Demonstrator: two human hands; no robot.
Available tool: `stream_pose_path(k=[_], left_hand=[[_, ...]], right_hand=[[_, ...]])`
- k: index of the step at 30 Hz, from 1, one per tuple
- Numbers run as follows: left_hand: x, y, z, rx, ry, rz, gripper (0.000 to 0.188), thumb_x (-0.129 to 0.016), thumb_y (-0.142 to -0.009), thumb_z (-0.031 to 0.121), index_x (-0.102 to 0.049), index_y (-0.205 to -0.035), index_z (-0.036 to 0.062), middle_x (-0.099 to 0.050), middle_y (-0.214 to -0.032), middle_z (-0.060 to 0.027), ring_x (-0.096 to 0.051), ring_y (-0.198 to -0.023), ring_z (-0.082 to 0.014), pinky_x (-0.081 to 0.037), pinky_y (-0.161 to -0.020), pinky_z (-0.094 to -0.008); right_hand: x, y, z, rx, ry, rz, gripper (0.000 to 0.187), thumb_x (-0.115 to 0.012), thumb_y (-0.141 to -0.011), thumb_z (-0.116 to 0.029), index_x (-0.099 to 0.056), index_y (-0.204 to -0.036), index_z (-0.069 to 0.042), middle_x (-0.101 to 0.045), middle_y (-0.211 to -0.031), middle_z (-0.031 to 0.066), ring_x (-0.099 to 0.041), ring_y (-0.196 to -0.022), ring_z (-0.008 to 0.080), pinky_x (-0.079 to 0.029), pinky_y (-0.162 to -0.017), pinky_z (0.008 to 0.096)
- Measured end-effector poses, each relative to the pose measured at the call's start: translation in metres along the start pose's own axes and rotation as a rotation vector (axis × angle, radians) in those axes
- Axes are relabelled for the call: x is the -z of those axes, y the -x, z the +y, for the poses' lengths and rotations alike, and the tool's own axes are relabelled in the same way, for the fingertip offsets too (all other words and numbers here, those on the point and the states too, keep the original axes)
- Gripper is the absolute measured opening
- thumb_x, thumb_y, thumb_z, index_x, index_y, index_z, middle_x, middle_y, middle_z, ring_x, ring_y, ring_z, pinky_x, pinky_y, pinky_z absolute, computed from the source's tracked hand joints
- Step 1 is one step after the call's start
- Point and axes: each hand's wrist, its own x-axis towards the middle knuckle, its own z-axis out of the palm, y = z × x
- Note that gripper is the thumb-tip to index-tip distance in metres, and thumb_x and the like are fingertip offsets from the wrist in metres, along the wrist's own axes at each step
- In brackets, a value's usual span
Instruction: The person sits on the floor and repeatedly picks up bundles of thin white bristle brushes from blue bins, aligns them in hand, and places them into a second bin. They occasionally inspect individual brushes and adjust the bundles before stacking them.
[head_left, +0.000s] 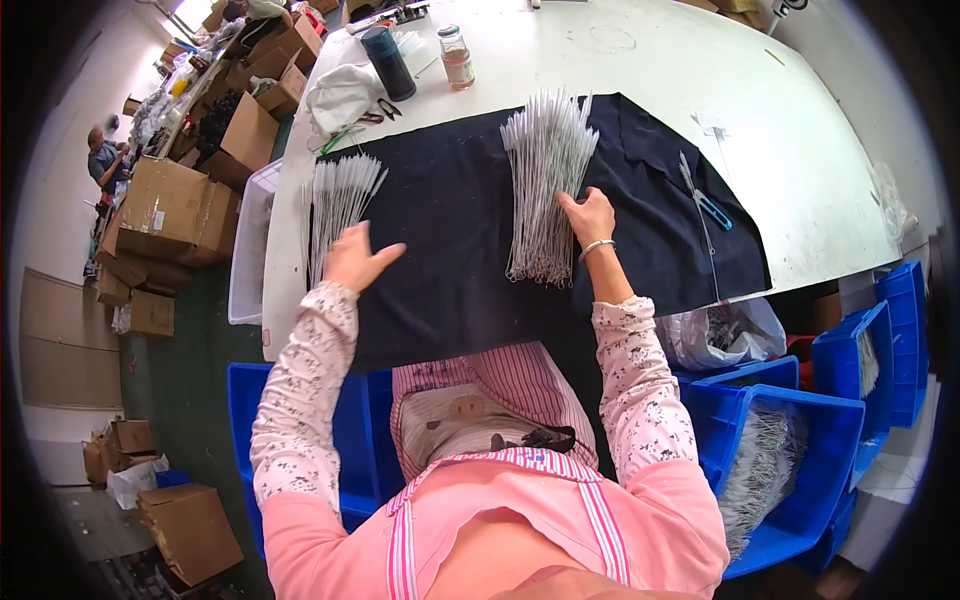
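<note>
Right hand (592, 213), half-open, touches the large brush bundle (543, 185) at its nine o'clock; left hand (357, 258), open, thumb spread, has the small bundle (343, 195) at twelve. Judged light, springy, tips (550, 125) delicate: grip the wire shanks (540, 240).

We look down and forward from the wearer's head through one wide fisheye: the chest (505, 488) near, the left hand (358, 258) and right hand (592, 220) beyond, the white table (680, 60) spreading far, edges bending toward the rim.

Pale walls (62, 190) and a green floor (190, 385) frame a white table (660, 60), with bright light (196, 12) upper left
</note>
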Motion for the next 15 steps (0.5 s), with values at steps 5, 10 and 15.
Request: stream_pose_path(k=[5, 10, 15], left_hand=[[-0.085, -0.075, 0.115, -0.052, 0.656, -0.245, 0.091, -0.067, -0.071, 0.059, -0.047, -0.119, -0.0149, -0.055, -0.116, -0.0290, -0.056, -0.110, -0.0322, -0.045, -0.091, -0.0354], [-0.089, -0.098, 0.188, 0.059, 0.541, -0.401, 0.091, -0.071, -0.070, 0.057, -0.045, -0.118, -0.0164, -0.060, -0.107, -0.0243, -0.064, -0.093, -0.0300, -0.052, -0.078, -0.0362], [-0.115, -0.131, 0.181, 0.055, 0.780, -0.539, 0.083, -0.074, -0.072, 0.050, -0.046, -0.115, -0.0149, -0.062, -0.104, -0.0208, -0.065, -0.086, -0.0270, -0.054, -0.071, -0.0365]], right_hand=[[-0.012, -0.021, 0.020, -0.168, -0.226, -0.244, 0.057, -0.075, -0.061, -0.048, -0.065, -0.074, 0.006, -0.065, -0.078, 0.0228, -0.065, -0.077, 0.0349, -0.049, -0.069, 0.0394], [-0.005, -0.017, -0.009, -0.110, -0.020, -0.190, 0.061, -0.074, -0.061, -0.051, -0.064, -0.074, 0.008, -0.064, -0.082, 0.0274, -0.064, -0.080, 0.0395, -0.049, -0.069, 0.0425], [-0.041, -0.031, 0.017, -0.180, -0.609, -0.101, 0.038, -0.080, -0.067, -0.022, -0.064, -0.085, 0.008, -0.067, -0.080, 0.0146, -0.066, -0.067, 0.0241, -0.051, -0.060, 0.0336]])
